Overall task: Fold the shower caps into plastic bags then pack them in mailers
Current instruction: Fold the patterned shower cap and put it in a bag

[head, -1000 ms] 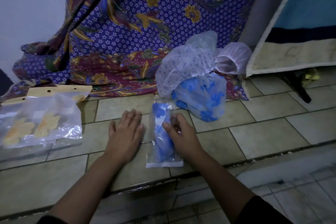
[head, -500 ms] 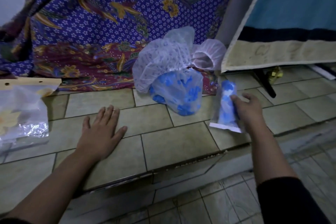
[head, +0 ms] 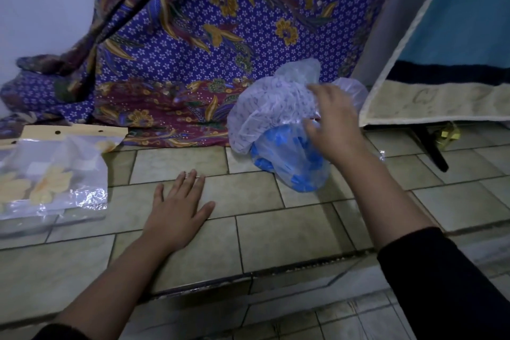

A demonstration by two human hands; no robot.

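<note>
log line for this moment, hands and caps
left hand: flat on tiled floor, empty | right hand: open, reaching onto shower cap pile | clear bags: far left

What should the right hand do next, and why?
Probably close the right hand on the top white shower cap and lift it off the pile. Its fingers are spread over the pile, holding nothing, while the left hand lies flat on the tiled floor, where there is room to fold.
</note>
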